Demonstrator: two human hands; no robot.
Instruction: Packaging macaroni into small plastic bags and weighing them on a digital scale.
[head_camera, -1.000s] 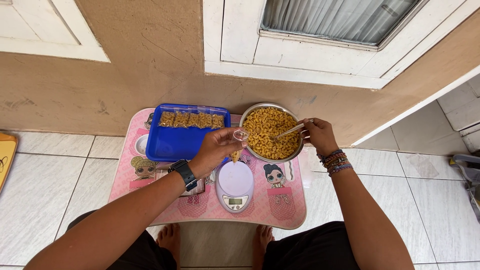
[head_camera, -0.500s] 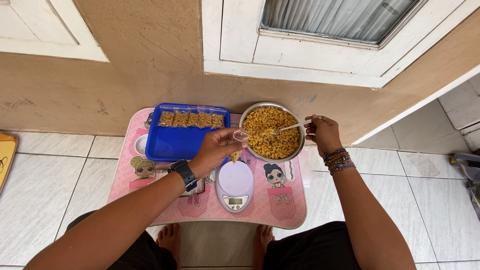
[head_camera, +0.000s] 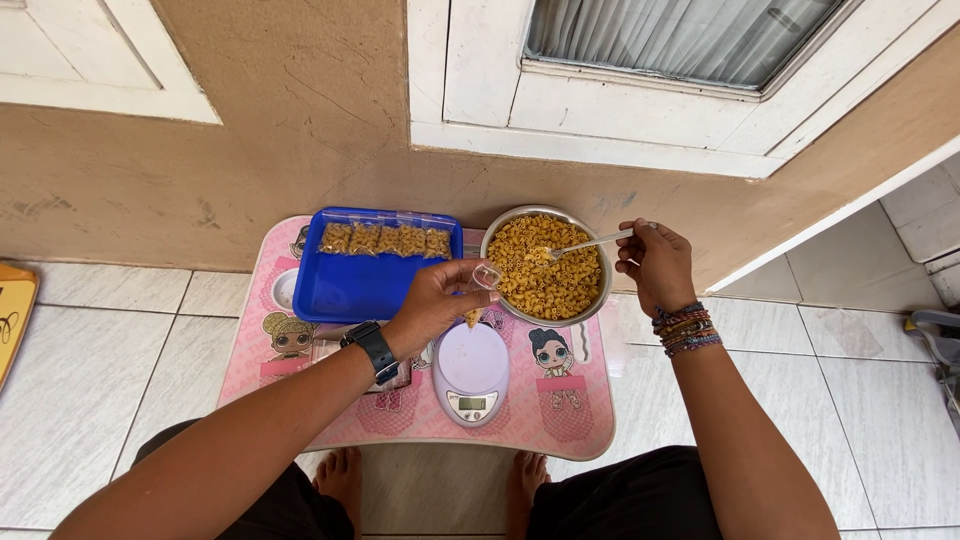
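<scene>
My left hand (head_camera: 435, 300) holds a small clear plastic bag (head_camera: 482, 285) with a little yellow pasta in it, just above a round white kitchen scale (head_camera: 472, 372). My right hand (head_camera: 655, 262) grips a metal spoon (head_camera: 585, 243) that carries some pasta over a metal bowl (head_camera: 597, 305) full of yellow macaroni pieces. The spoon's tip points toward the bag's mouth, a short gap apart. A black watch sits on my left wrist, beaded bracelets on my right.
A blue tray (head_camera: 350, 285) with a row of filled small pasta bags along its far edge stands left of the bowl. All rests on a low pink table (head_camera: 580, 420) against a tan wall. White tiled floor surrounds it; my bare feet are under the table.
My right hand has lifted the spoon with pasta out of the bowl and moved it left toward the bag. My left hand has stayed nearly still.
</scene>
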